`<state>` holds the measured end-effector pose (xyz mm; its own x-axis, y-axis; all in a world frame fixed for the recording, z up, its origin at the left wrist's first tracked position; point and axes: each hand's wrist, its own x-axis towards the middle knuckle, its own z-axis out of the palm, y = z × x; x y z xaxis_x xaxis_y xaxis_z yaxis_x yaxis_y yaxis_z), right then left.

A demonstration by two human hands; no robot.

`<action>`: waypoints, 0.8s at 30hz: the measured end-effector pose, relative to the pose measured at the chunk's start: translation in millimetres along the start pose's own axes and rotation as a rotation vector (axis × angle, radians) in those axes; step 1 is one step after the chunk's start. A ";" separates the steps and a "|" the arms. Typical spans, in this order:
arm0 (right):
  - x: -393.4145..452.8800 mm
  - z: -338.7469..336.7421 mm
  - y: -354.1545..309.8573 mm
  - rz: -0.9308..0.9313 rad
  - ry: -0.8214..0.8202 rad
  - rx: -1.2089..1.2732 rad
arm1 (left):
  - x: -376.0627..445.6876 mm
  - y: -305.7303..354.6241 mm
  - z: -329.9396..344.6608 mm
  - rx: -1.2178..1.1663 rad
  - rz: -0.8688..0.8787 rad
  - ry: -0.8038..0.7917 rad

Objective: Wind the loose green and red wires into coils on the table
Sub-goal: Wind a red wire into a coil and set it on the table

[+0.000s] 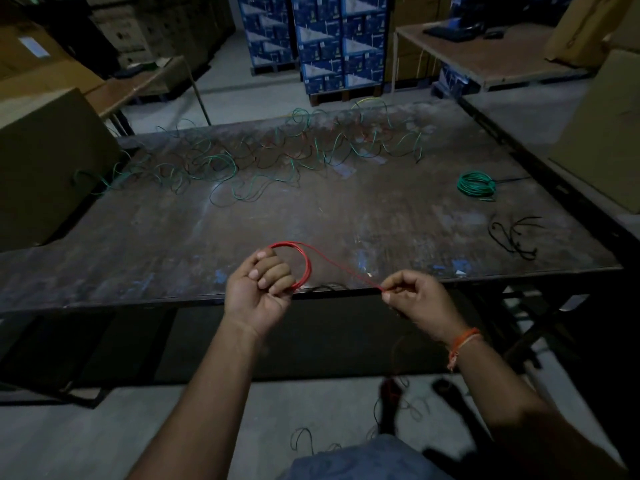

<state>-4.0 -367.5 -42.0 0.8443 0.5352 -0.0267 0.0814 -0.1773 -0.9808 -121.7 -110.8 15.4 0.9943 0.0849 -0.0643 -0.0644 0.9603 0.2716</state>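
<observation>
My left hand [261, 289] grips a small coil of red wire [305, 265] above the near edge of the dark table [346, 209]. A strand of the same red wire runs from the coil down to my right hand [415, 299], which pinches it between thumb and fingers. Loose green and red wires [263, 157] lie tangled across the far half of the table. A finished green coil [476, 184] rests at the right side.
Black cable ties [516, 235] lie near the table's right front corner. A cardboard box [45, 161] stands at the left edge, another box [602, 133] at the right. Loose wire [405, 407] trails on the floor by my legs. Blue cartons [329, 39] are stacked behind.
</observation>
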 end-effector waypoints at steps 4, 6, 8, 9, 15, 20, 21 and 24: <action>-9.0 4.9 -19.1 -0.197 0.014 -0.399 | 4.2 5.0 3.4 0.103 0.129 0.133; -12.5 12.9 -40.7 -0.357 -0.023 -0.508 | 7.9 4.0 5.3 0.165 0.168 0.200; -14.6 23.7 -61.7 -0.477 -0.068 -0.553 | 10.4 4.0 6.2 0.234 0.184 0.253; -15.1 30.6 -70.9 -0.530 -0.082 -0.559 | 10.7 4.8 6.4 0.279 0.183 0.271; -10.1 77.8 -110.7 -0.738 -0.120 -0.569 | 3.3 5.4 2.2 0.608 0.216 0.299; 7.6 109.1 -136.6 -0.834 -0.096 -0.530 | -13.8 10.7 5.2 0.991 0.191 0.170; 11.9 113.7 -141.4 -0.847 -0.094 -0.524 | -16.6 13.7 6.6 1.024 0.185 0.151; 23.7 124.0 -153.4 -0.862 -0.091 -0.485 | -22.0 24.1 10.8 1.011 0.147 0.114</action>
<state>-62.1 -225.1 83.8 0.3519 0.6979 0.6238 0.8734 -0.0050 -0.4870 -144.2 -92.4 33.7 0.9649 0.2592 -0.0414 -0.0310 0.2694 0.9625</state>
